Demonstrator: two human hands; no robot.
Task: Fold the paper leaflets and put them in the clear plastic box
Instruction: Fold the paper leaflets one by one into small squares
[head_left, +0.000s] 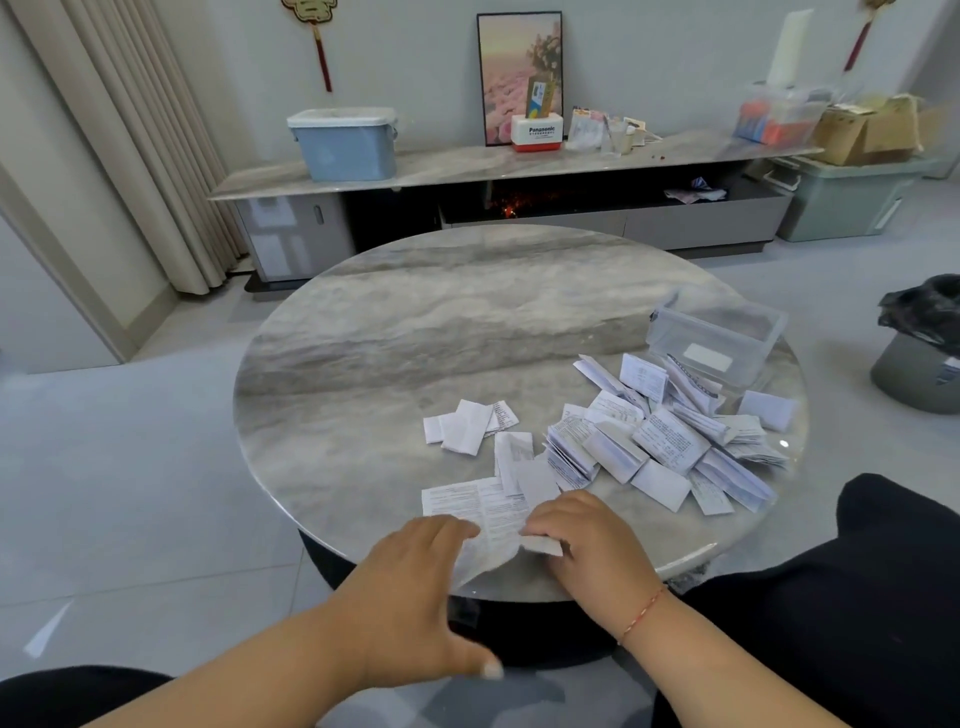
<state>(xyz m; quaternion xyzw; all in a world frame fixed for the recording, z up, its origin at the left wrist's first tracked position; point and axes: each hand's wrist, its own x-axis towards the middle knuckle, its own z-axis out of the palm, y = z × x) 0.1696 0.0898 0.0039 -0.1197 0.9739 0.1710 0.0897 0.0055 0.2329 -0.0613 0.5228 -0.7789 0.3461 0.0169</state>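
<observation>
Pinching a leaflet (488, 512) at table (415, 322) edge, 6 o'clock: your R hand (582, 540) grips its near corner, L hand (415, 577) presses flat, fingers relaxed. Long axis runs 9–3. Clear plastic box (719, 338) at 2 o'clock, loose pile (670, 441) just beside.

1. We see the leaflet pile (670, 441) on the counter (415, 332), right side.
2. Plastic box (719, 340) just behind the pile.
3. Open leaflet (478, 506) at near edge, under both hands.
4. Folded leaflets (467, 426) left of pile.

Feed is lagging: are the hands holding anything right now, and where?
Yes: one unfolded leaflet. The right hand pinches its near right corner; the left hand rests flat on its near left part.
</observation>
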